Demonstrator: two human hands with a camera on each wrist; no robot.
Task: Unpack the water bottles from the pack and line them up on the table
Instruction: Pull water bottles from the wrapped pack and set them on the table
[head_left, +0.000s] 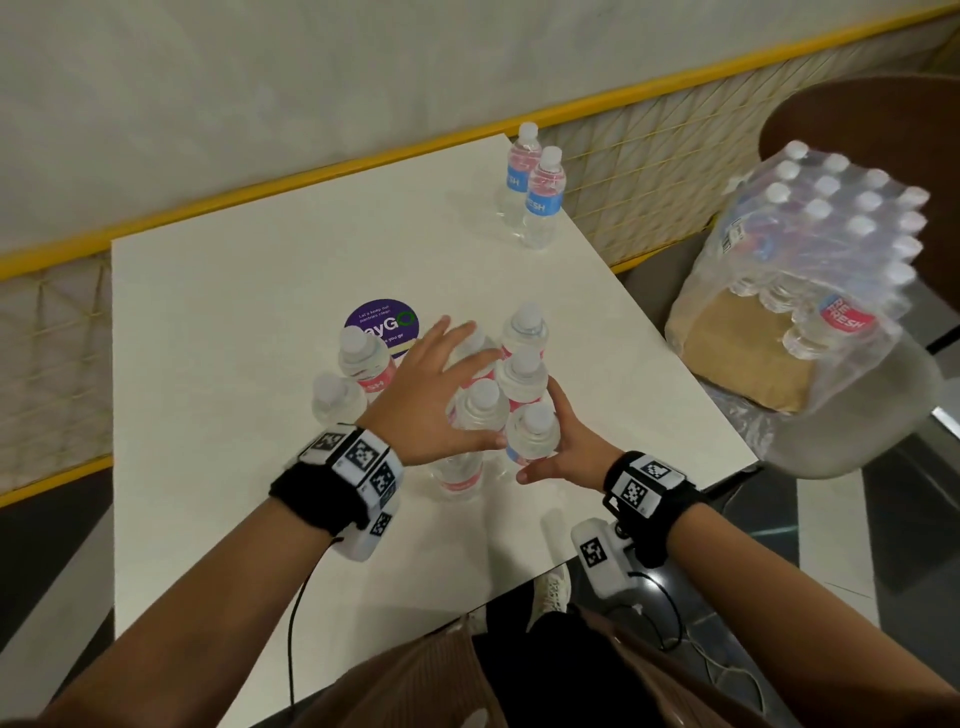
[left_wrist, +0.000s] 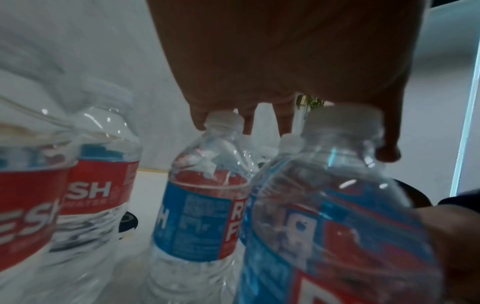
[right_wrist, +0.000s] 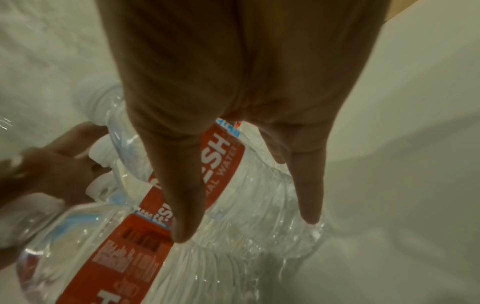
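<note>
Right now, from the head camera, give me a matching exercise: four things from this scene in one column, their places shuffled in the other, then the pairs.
1. shrink-wrapped pack
2. pair of blue-label bottles
3. purple sticker
4. left hand

A. far corner of the table
B. spread over the near cluster of bottles
C. on the chair beside the table
D. flat on the tabletop, behind the cluster

Pairs: 1-C, 2-A, 3-D, 4-B

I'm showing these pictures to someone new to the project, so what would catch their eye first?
Probably the cluster of water bottles standing at the middle of the white table, with the left hand spread over them and the right hand against the nearest ones. Next, the shrink-wrapped pack of bottles lying tilted on a chair to the right, and the two bottles standing apart at the table's far corner.
</note>
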